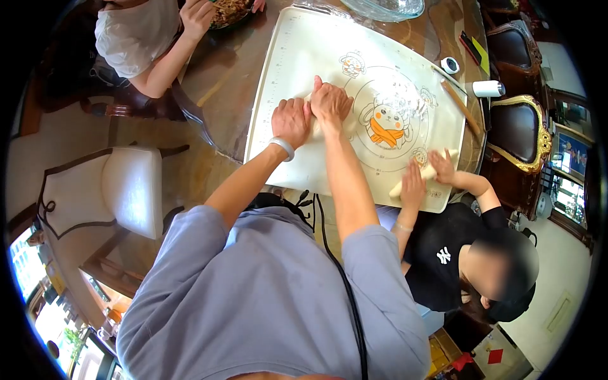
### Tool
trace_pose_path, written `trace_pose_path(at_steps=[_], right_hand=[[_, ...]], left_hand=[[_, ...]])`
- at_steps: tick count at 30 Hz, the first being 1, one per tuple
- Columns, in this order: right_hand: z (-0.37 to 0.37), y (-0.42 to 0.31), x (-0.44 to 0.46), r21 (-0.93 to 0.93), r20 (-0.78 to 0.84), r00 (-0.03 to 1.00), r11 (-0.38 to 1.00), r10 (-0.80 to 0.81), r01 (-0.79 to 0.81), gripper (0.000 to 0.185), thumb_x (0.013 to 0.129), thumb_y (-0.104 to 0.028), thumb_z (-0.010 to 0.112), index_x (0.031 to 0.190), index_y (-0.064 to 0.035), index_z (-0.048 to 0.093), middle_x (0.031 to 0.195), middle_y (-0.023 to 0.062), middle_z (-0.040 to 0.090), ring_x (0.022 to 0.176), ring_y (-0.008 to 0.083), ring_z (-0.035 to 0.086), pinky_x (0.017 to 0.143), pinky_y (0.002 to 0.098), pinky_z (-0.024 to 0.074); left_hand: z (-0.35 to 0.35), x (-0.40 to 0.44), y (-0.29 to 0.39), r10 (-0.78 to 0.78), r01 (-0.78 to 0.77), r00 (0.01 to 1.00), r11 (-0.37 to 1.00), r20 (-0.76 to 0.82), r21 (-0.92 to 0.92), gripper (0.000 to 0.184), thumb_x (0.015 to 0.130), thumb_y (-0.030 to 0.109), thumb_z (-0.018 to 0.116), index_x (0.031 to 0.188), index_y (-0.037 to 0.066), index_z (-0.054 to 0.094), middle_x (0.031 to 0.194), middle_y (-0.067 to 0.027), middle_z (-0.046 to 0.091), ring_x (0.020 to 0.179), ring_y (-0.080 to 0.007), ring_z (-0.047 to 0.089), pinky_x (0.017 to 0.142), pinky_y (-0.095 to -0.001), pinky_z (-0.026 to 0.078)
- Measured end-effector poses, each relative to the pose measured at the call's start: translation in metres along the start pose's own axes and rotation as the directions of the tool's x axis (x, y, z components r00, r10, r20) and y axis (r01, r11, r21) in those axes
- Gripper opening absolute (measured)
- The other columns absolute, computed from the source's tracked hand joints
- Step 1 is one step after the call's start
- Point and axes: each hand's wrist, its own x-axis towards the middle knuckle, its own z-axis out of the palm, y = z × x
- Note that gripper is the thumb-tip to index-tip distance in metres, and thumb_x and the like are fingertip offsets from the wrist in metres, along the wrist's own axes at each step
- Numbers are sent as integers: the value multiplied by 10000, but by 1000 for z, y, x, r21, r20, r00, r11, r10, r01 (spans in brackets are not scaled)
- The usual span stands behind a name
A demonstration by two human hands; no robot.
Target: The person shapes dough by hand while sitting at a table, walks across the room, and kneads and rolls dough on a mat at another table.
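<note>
My left hand [291, 123], with a pale bangle on its wrist, presses down on the cream silicone kneading mat [278, 69], its fingers curled under. Right beside it, touching at the thumb side, my right hand [330, 101] bears down with bent fingers and the thumb pointing away from me. Whatever lies beneath both hands is almost wholly hidden; only a small pale patch shows between them. To their right the mat carries a printed cartoon animal with an orange scarf [386, 132] inside measuring circles.
At the right, a person in a black cap has both hands on a pale dough roll [411, 180]. A wooden rolling pin [461, 107] lies along the mat's right edge, near a white cylinder [487, 88]. A glass bowl [386, 7] stands behind; another person sits at upper left.
</note>
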Motion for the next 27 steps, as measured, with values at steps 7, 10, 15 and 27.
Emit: trace_pose_path(at_steps=[7,10,15,27], right_hand=[[8,72,16,625,-182,982,766,-48,153,568,950,-514,340,1171,-50,582,1150,174,617,1091,353,565,975,408,403],[-13,82,-3,629,68,998,776,-3,-41,587,955,-523,320,923,-51,669,935,172,664,931,341,620,846,411,458],[-21,47,-55,439,-235,972,891,-8,113,499,946,-374,411,623,-52,614,622,157,610,672,359,595,680,456,444],[30,66,-55,87,-754,570,810,-327,580,123,854,-138,510,920,-58,576,881,109,606,781,308,561,705,407,452]], left_hand=[[-8,-10,-6,7,2,999,974,41,-225,315,967,295,415,875,30,559,804,-201,602,759,-392,551,722,-483,441],[-32,-2,5,-76,130,975,958,209,-257,381,982,342,377,875,30,567,754,-220,591,738,-418,550,706,-489,442],[-24,-8,33,104,-99,993,992,53,-80,266,930,296,470,930,42,547,807,-165,582,733,-388,549,674,-474,444],[8,-5,25,295,-299,951,954,92,32,127,855,230,516,841,107,546,783,-75,587,766,-269,565,673,-384,475]])
